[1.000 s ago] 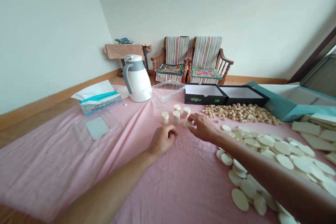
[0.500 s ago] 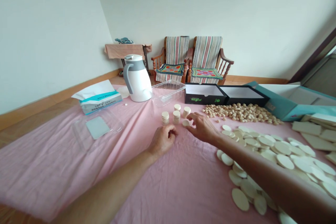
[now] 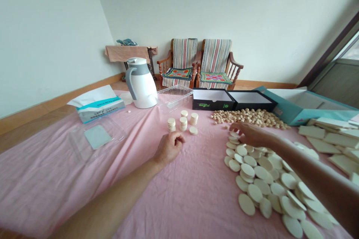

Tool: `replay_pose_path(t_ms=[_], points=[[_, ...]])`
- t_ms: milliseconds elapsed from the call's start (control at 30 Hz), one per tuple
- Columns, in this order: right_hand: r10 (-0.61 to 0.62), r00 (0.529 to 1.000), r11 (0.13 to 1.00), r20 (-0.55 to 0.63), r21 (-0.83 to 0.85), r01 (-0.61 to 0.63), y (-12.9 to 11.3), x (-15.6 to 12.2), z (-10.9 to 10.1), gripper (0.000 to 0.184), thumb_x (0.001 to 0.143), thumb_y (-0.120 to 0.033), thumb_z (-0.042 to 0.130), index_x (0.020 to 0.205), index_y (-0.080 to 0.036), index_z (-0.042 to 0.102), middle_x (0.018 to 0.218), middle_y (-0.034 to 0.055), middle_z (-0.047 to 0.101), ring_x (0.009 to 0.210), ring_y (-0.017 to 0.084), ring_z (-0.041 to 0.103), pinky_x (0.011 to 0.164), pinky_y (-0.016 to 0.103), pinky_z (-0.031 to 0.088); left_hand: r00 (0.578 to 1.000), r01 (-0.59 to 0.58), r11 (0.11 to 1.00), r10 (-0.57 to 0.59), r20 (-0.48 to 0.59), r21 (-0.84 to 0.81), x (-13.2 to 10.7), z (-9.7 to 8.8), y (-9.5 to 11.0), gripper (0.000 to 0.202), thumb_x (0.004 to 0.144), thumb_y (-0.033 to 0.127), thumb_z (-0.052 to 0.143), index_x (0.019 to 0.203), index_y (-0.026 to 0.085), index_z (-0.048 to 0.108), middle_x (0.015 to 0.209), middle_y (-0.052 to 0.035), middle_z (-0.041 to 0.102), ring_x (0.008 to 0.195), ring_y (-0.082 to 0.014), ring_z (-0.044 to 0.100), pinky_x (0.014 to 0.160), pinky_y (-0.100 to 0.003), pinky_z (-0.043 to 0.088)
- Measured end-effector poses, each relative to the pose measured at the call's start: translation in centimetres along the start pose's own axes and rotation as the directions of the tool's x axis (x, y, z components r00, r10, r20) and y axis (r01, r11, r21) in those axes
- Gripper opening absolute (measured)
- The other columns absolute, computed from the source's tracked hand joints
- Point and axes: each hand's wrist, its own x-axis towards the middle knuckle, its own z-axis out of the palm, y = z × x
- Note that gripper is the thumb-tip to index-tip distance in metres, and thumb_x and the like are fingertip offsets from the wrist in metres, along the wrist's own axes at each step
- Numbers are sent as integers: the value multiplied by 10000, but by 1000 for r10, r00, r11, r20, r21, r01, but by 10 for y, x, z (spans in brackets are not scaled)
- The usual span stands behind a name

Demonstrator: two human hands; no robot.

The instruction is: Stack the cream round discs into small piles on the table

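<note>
My left hand point(image 3: 169, 145) rests on the pink cloth, its fingers curled into a loose fist with nothing visible in them. Just beyond it stand small stacks of round pale wooden discs point(image 3: 183, 123), several high. A lower disc stack point(image 3: 193, 130) lies at their near right. Over to the right, my right hand point(image 3: 244, 133) reaches to the far left edge of a spread pile of loose discs point(image 3: 255, 193). Its fingers are bent and apart, fingertips at a disc point(image 3: 234, 134); no disc is lifted.
Small wooden beads point(image 3: 252, 117) lie beyond the right hand, before two black boxes point(image 3: 213, 104) and a teal box point(image 3: 297, 114). Rectangular wooden pieces point(image 3: 333, 140) are heaped far right. A white jug point(image 3: 144, 89), tissue pack point(image 3: 99, 106) and clear plastic trays point(image 3: 175, 99) stand left and behind.
My right hand has left the low disc stack and moved right to the loose discs. My left hand stays beside the stacks. The view has turned slightly right.
</note>
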Motion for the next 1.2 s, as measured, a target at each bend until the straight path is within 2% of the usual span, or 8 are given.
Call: replay_pose_path(t_ms=[167, 267, 400, 500, 700, 800, 933, 1200], points=[[-9, 995, 1000, -99, -10, 8, -6, 5, 7, 263, 689, -119, 505, 932, -137, 604, 908, 98, 624, 836, 197, 567, 737, 272, 405, 1000, 2, 1000, -2, 1, 2, 0, -1, 1, 237, 692, 25, 443, 691, 165, 635, 698, 16, 673, 646, -103, 597, 618, -197, 420], [-13, 984, 1000, -177, 4, 14, -18, 10, 7, 203, 689, -155, 519, 881, -147, 587, 846, 79, 616, 761, 180, 560, 672, 261, 396, 1000, 2, 1000, -2, 2, -8, 0, -1, 1, 253, 677, 15, 432, 688, 166, 635, 696, 16, 673, 653, -103, 602, 628, -196, 424], [-42, 953, 991, -299, 111, 79, -50, 18, 6, 144, 719, -176, 500, 848, -171, 564, 786, 40, 600, 686, 143, 540, 616, 235, 376, 1000, 9, 1000, -9, 3, -7, 0, 0, 0, 256, 666, 15, 431, 688, 169, 636, 701, 15, 677, 667, -110, 610, 649, -202, 437], [-77, 940, 975, -333, 170, 140, -81, 24, 10, 217, 732, -174, 492, 936, -182, 565, 795, 29, 590, 645, 120, 526, 582, 220, 357, 1000, 4, 1000, -4, 12, -12, -1, 0, 1, 263, 682, 19, 425, 715, 169, 638, 725, 6, 683, 702, -120, 621, 673, -211, 447], [-115, 908, 982, -404, 94, 166, -125, 34, 15, 126, 759, -229, 499, 834, -154, 568, 764, 53, 556, 647, 132, 498, 570, 239, 314, 999, -51, 998, 51, 7, 23, -2, -3, 9, 407, 721, 28, 435, 1065, 176, 596, 924, -29, 676, 766, -137, 615, 727, -234, 460], [-66, 898, 991, -434, 79, 111, -129, 40, 14, 118, 779, -253, 484, 764, -155, 548, 724, 49, 549, 639, 134, 490, 567, 246, 295, 996, -86, 996, 85, 37, 26, -4, -2, 13, 474, 721, 22, 433, 1148, 191, 548, 986, -35, 655, 840, -153, 606, 786, -255, 462], [-18, 892, 991, -451, 111, 76, -120, 46, 16, 147, 797, -272, 464, 726, -165, 537, 685, 34, 543, 608, 123, 481, 558, 243, 286, 985, -157, 986, 152, 76, 57, -5, 2, 16, 543, 683, -2, 432, 1168, 220, 530, 1104, -40, 603, 1009, -183, 547, 896, -298, 432], [47, 891, 987, -452, 159, 29, -112, 49, 18, 164, 794, -300, 474, 798, -172, 578, 727, 33, 560, 581, 116, 478, 523, 239, 267, 985, -155, 982, 144, 99, 106, -3, 4, 17, 527, 692, -3, 427, 1158, 219, 532, 1108, -40, 605, 1050, -204, 522, 922, -331, 412]])
